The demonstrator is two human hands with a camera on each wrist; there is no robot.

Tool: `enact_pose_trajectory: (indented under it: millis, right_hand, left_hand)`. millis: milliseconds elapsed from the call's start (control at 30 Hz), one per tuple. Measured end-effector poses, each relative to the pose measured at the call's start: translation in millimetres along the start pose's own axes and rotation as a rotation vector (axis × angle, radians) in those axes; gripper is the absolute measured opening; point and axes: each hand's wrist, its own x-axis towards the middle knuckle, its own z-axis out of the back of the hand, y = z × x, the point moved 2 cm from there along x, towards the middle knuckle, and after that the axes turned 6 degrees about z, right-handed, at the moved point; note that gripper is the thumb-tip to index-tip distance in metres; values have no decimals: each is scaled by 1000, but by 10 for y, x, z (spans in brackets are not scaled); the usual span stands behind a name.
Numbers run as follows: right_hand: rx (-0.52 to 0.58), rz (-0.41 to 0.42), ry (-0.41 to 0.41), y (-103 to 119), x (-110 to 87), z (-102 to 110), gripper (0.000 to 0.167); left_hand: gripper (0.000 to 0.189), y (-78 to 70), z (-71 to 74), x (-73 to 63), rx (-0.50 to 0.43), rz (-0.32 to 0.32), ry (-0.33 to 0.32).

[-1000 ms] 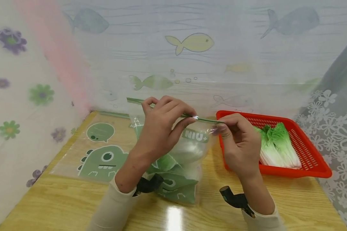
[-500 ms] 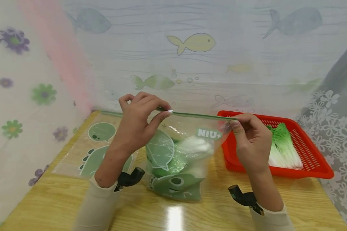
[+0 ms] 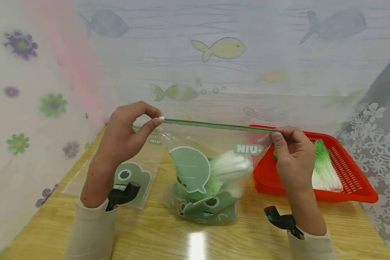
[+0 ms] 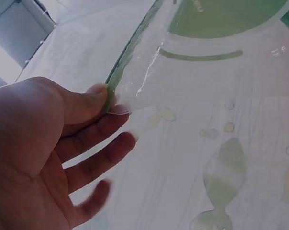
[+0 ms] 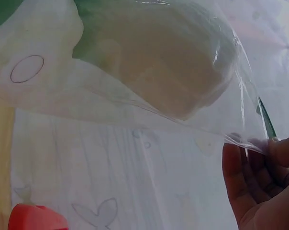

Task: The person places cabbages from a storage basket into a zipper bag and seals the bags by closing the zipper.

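Observation:
A clear zip bag (image 3: 191, 168) with green dinosaur print and a "NIU+" label hangs stretched between both hands, its lower part close over the table. Inside it shows a napa cabbage (image 3: 232, 164), white end up to the right. My left hand (image 3: 125, 130) pinches the top left corner, where the white slider (image 3: 161, 118) sits at the end of the green zip strip (image 3: 214, 125). In the left wrist view, thumb and forefinger hold that corner while the other fingers are spread. My right hand (image 3: 294, 155) pinches the top right corner between thumb and curled fingers.
A red plastic basket (image 3: 354, 195) stands at the right, holding more napa cabbage (image 3: 326, 173). Another printed zip bag (image 3: 149, 173) lies flat at the left, partly behind my left arm. Printed curtains (image 3: 217, 72) hang behind the wooden table (image 3: 169, 238).
My left hand has slid leftward along the zip with the slider, from near the middle to the left end. My right hand has shifted slightly right; the bag's top is now stretched straight.

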Motion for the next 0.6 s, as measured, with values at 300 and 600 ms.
enact_pose_trajectory:
  millis: [300,600]
  right_hand:
    - [89,-237,152,-104,-44,-55,10]
    - [362,-595,461,-413,-258,-176,51]
  left_hand:
    - [15,148,-203,21,-255,177,197]
    - [18,182,-427,43,-681,244,271]
